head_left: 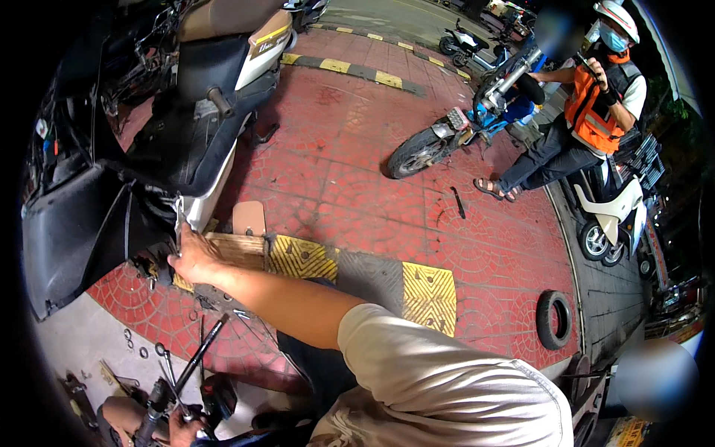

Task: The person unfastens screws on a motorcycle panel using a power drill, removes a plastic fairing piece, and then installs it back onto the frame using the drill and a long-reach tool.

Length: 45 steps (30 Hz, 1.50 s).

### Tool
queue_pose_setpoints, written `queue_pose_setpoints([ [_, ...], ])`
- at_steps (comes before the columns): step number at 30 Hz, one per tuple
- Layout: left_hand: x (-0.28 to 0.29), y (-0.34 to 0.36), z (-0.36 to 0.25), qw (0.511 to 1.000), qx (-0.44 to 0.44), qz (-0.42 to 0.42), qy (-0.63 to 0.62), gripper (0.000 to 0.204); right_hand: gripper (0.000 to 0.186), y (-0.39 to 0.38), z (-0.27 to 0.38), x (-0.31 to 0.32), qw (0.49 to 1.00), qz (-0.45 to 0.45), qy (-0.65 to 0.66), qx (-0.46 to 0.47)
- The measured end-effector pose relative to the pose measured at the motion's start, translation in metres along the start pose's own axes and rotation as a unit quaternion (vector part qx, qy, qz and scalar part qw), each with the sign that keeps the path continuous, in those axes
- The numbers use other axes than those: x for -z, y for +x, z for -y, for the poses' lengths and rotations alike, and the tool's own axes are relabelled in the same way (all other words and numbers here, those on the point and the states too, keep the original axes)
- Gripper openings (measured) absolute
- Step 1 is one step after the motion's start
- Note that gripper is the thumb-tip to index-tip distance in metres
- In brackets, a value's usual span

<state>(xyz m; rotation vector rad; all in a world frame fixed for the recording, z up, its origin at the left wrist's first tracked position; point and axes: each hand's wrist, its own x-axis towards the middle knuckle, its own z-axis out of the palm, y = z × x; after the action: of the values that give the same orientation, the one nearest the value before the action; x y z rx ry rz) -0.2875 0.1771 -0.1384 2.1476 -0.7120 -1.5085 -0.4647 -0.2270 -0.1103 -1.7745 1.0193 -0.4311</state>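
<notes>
My right arm reaches left to the dark scooter [186, 141], parked with its seat tilted up. My right hand [195, 257] is closed round a slim silver wrench [179, 211], its upper end against the lower body panel. At the lower left edge my left hand [184, 430], partly cut off, looks closed. What it grips is hard to make out among metal parts. Beside it a long black bar [202, 350] and a shiny wrench [168, 369] point upward. Several metal rings [143, 352] lie on the pale floor nearby.
A wooden block [237, 250] and a yellow-and-black ramp [305, 257] lie below my forearm. Far right, a person in an orange vest [588, 112] stands by a blue motorcycle [477, 127]. A loose tyre [553, 320] lies at right; a white scooter [614, 212] stands beyond.
</notes>
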Motion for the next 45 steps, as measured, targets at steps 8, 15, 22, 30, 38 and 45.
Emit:
queue_pose_setpoints([
  [8, -0.015, -0.001, -0.065, 0.998, 0.004, -0.054, 0.011, 0.06, 0.071, 0.01, -0.016, -0.015, 0.997, 0.035, -0.052, -0.036],
  [15, -0.019, 0.003, -0.091, 0.997, 0.02, -0.059, 0.034, 0.057, 0.07, 0.005, -0.02, -0.011, 0.996, 0.063, -0.055, -0.024],
  [22, -0.024, 0.007, -0.113, 0.997, 0.02, -0.054, 0.051, 0.054, 0.056, 0.015, -0.039, -0.021, 0.992, 0.105, -0.071, -0.002],
  [30, -0.031, 0.002, -0.107, 0.998, 0.02, -0.049, 0.045, 0.051, 0.045, 0.028, -0.053, -0.023, 0.994, 0.083, -0.07, 0.021],
  [38, 0.008, 0.013, -0.076, 0.997, -0.038, 0.006, 0.064, 0.048, 0.026, 0.08, -0.095, 0.004, 0.936, 0.13, 0.327, 0.024],
  [45, -0.022, 0.047, -0.166, 0.994, -0.041, 0.053, 0.091, 0.078, 0.046, 0.037, -0.045, 0.072, 0.993, -0.004, 0.09, -0.071],
])
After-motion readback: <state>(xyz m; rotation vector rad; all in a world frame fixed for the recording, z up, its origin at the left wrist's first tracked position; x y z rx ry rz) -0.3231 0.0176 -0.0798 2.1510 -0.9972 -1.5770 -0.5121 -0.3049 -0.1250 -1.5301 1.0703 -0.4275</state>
